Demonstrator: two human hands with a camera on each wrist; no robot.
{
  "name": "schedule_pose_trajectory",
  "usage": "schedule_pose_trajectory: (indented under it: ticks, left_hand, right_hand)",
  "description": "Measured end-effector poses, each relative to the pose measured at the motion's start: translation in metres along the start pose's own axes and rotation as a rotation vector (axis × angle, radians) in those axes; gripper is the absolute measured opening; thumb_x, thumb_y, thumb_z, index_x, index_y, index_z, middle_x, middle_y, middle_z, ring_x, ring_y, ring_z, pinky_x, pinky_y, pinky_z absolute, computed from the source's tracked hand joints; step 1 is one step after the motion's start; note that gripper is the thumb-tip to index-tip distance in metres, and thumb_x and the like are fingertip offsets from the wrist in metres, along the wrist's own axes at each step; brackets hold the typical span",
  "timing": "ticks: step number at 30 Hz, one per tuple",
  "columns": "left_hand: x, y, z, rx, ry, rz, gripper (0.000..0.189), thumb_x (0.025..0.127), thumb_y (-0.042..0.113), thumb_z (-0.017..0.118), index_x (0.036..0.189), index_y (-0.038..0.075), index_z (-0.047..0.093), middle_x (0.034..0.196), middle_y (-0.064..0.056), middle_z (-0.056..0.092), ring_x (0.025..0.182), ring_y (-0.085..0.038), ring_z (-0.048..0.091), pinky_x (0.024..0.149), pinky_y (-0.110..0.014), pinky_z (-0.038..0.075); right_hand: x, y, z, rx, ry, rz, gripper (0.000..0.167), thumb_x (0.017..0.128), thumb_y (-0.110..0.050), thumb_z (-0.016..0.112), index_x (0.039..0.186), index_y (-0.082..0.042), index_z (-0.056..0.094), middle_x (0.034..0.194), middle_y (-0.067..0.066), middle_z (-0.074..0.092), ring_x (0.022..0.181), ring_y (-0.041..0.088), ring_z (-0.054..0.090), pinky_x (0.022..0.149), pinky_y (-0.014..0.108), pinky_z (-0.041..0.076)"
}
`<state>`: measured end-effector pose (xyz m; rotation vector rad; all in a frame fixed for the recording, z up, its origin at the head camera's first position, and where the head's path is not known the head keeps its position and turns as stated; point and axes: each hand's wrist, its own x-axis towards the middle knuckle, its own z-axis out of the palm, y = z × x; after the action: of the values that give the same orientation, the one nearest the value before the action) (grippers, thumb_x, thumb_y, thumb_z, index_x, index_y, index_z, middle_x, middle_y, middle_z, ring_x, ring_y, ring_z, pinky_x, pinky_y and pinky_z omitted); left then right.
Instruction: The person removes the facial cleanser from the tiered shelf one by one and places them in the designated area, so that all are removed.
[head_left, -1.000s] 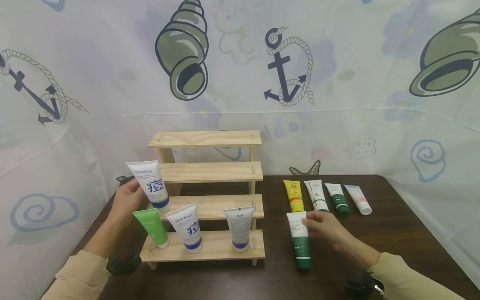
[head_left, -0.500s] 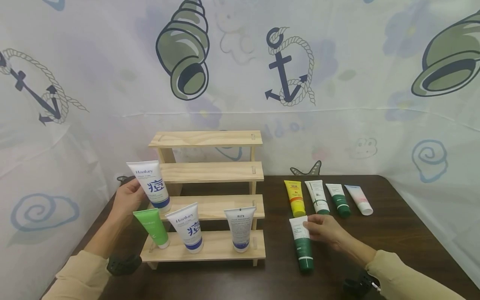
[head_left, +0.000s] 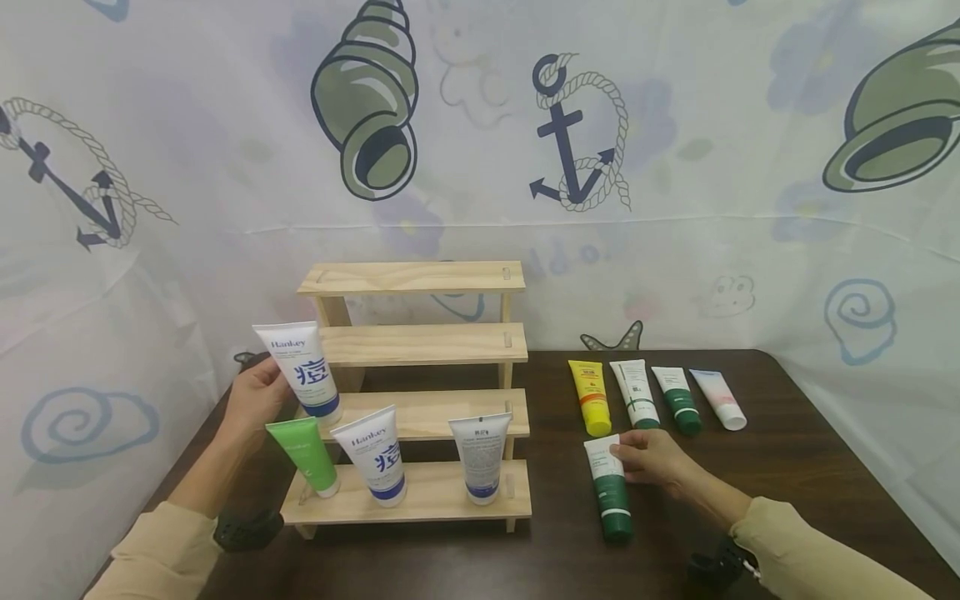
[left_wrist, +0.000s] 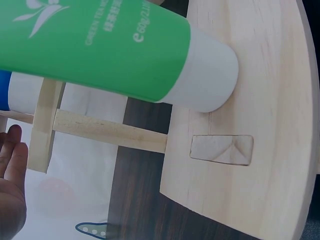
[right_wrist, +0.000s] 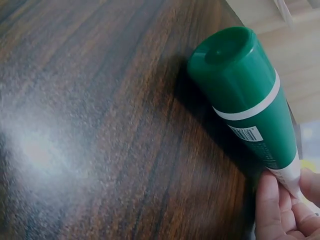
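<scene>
My left hand point(head_left: 253, 400) holds the edge of a white Hankey tube point(head_left: 302, 362) with a blue cap band, standing tilted on the second tier from the bottom of a wooden rack point(head_left: 427, 415). In the left wrist view, a green tube point(left_wrist: 115, 45) with a white cap stands on the bottom tier, in front of my fingers point(left_wrist: 15, 160). My right hand point(head_left: 652, 457) pinches the white flat end of a white-and-green tube point(head_left: 609, 487), thumb on one side and fingers on the other. Its green cap point(right_wrist: 225, 65) points toward me, close over the dark table point(right_wrist: 100, 125).
Another Hankey tube point(head_left: 372, 454) and a grey-white tube point(head_left: 481, 458) stand on the bottom tier. Behind my right hand lie a yellow tube point(head_left: 590, 396), two white-and-green tubes point(head_left: 636, 392) point(head_left: 677, 400) and a pink-white tube point(head_left: 717, 398). A printed cloth point(head_left: 465, 167) hangs behind.
My right hand has shifted the white-and-green tube slightly right and toward me, uncovering more of the yellow tube. The left hand and its tube have stayed put.
</scene>
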<state>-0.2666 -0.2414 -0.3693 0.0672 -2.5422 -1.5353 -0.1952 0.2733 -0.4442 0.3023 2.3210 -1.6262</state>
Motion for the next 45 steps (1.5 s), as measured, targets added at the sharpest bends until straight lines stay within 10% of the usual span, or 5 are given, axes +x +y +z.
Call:
schedule_pose_trajectory:
  ticks: [23, 36, 45]
  left_hand:
    - [0.001, -0.003, -0.001, -0.029, -0.011, 0.005, 0.059, 0.097, 0.044, 0.045, 0.136, -0.001, 0.045, 0.135, -0.023, 0.050, 0.125, -0.036, 0.044, 0.101, -0.055, 0.038]
    - [-0.002, 0.000, -0.002, 0.005, 0.000, 0.000, 0.056, 0.097, 0.043, 0.046, 0.135, 0.003, 0.048, 0.127, -0.010, 0.059, 0.100, 0.001, 0.051, 0.092, -0.037, 0.045]
    - [-0.001, 0.000, -0.001, -0.007, -0.013, 0.003, 0.058, 0.097, 0.044, 0.043, 0.137, 0.002, 0.045, 0.136, -0.023, 0.049, 0.117, -0.026, 0.050, 0.097, -0.047, 0.043]
  right_hand:
    - [0.002, -0.002, -0.006, -0.119, -0.031, -0.001, 0.042, 0.090, -0.013, 0.063, 0.118, 0.015, 0.051, 0.099, 0.017, 0.061, 0.076, 0.017, 0.061, 0.067, 0.033, 0.058]
    - [-0.008, 0.000, -0.012, -0.167, -0.031, -0.089, 0.043, 0.085, -0.007, 0.067, 0.117, 0.017, 0.050, 0.087, 0.013, 0.067, 0.068, 0.019, 0.064, 0.063, 0.036, 0.058]
    - [-0.022, -0.032, -0.022, -0.341, -0.008, -0.197, 0.037, 0.087, -0.006, 0.063, 0.119, 0.009, 0.054, 0.080, 0.011, 0.066, 0.067, 0.021, 0.066, 0.061, 0.034, 0.058]
